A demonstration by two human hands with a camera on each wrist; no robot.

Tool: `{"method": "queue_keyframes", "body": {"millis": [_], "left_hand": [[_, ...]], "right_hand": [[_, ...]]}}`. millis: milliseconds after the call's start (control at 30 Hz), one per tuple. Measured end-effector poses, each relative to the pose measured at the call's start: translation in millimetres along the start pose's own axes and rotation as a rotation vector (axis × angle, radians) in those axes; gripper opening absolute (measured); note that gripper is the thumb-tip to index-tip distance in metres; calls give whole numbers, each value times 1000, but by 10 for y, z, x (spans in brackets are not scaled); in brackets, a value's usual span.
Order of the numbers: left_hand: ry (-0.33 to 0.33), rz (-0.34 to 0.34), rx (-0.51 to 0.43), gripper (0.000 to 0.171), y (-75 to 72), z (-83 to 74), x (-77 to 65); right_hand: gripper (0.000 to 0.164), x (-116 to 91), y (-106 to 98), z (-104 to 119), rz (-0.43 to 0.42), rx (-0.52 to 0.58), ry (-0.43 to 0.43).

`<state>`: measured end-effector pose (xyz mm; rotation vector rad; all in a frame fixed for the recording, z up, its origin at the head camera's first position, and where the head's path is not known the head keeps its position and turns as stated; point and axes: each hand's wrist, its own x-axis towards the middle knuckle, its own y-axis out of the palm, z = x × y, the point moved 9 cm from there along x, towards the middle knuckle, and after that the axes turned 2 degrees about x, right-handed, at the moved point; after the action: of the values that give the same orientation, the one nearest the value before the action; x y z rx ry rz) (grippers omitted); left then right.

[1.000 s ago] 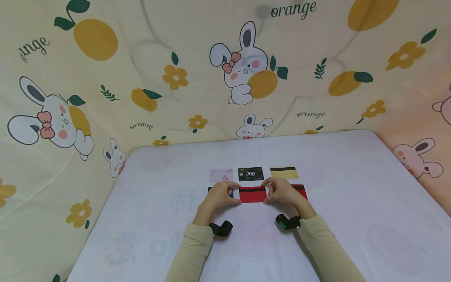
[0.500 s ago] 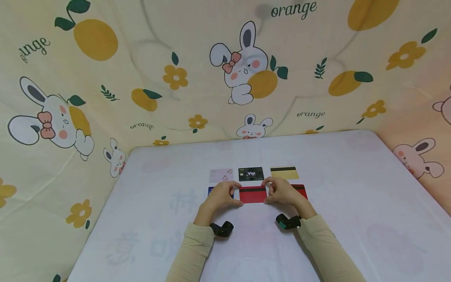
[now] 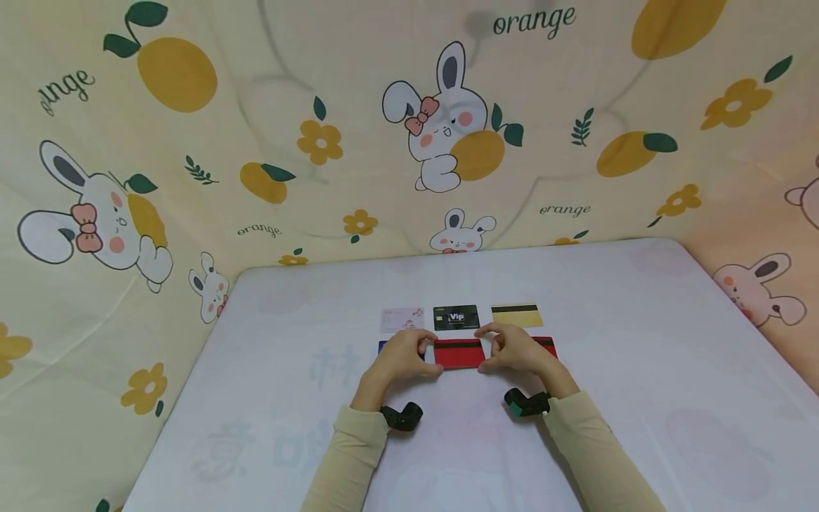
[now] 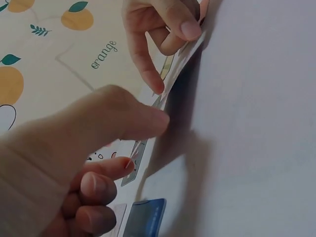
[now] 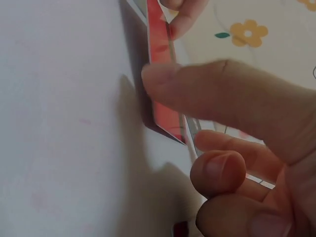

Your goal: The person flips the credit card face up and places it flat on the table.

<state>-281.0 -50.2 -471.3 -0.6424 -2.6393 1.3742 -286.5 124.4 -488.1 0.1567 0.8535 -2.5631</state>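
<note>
A red bank card (image 3: 459,354) with a dark stripe lies between both hands in the middle of the front row. My left hand (image 3: 403,354) pinches its left side, forefinger at the far corner and thumb at the near one. Opposite, the right hand (image 3: 515,348) holds the right side the same way. In the right wrist view the red card (image 5: 165,54) stands tilted above a dark shadow on the cloth. A blue card (image 3: 382,345) is mostly hidden behind the left hand, and another red card (image 3: 546,344) is partly covered by the right one.
Behind is a row of a pale pink card (image 3: 402,319), a black Vip card (image 3: 456,318) and a gold card (image 3: 517,316). All lie on a white-covered table (image 3: 640,370). A printed curtain (image 3: 358,92) rises at the back and sides.
The right wrist has shifted very slightly to the right, and the view has moved a touch. Both hands keep their hold on the middle red card.
</note>
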Motion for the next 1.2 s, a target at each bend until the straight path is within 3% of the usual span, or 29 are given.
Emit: {"method": "queue_keyframes", "body": {"millis": [367,500,733,967,1200], "left_hand": [[107,-39,-37,48,-104,-63,-7],[108,-40,-79,47,-122,-71,-15],[83,-20,-106,47,-123,-74,-30],[75,-8,-141,49,-137,-76,-34],[68,-1,-137,50,-111,-57,-22]], "right_hand": [[63,-18,-26,33,34,16,-49],[62,-15,-42,31,37,29,-59],[57,-66,-106,124,34,61,-203],[57,-54,-136,111,17,94,-155],[59,-68,-161,150,22,158,-212]]}}
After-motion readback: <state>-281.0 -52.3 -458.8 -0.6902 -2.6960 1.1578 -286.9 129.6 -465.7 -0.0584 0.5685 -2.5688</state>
